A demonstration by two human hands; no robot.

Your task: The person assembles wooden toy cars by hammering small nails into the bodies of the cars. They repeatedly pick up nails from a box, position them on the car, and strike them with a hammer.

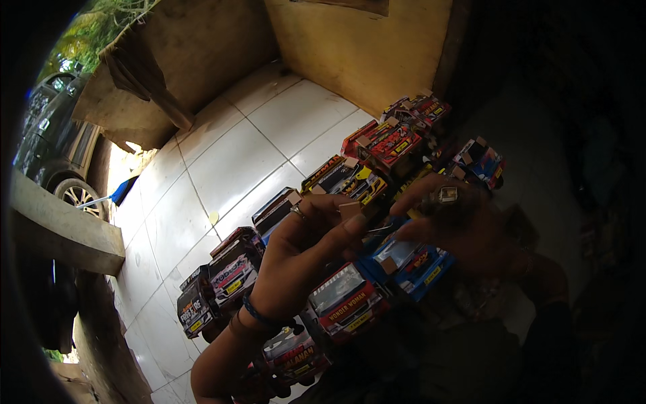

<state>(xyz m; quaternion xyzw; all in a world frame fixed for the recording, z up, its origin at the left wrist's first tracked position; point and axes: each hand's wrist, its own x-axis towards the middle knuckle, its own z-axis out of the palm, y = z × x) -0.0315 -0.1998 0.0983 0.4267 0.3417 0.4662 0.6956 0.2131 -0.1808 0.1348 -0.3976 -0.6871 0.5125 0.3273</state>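
My left hand (303, 249), with a ring and a blue wristband, is raised over a row of small model trucks. Its thumb and forefinger pinch a small tan cardboard piece (350, 208). My right hand (449, 219), wearing a large ring, sits in shadow just to the right, fingers curled toward the left hand's fingertips. What it holds is too dark to make out. Below the hands stand a red model truck (346, 299) and a blue model truck (412, 262). A yellow and black model truck (350, 180) lies just behind them.
Two rows of colourful model trucks (393, 138) run diagonally across the white tiled floor (222, 155). Yellow walls (356, 47) close the far side. A concrete ledge (60, 232) and a dark parked car (47, 145) are at the left. A blue-tipped stick (123, 190) lies by the floor's edge.
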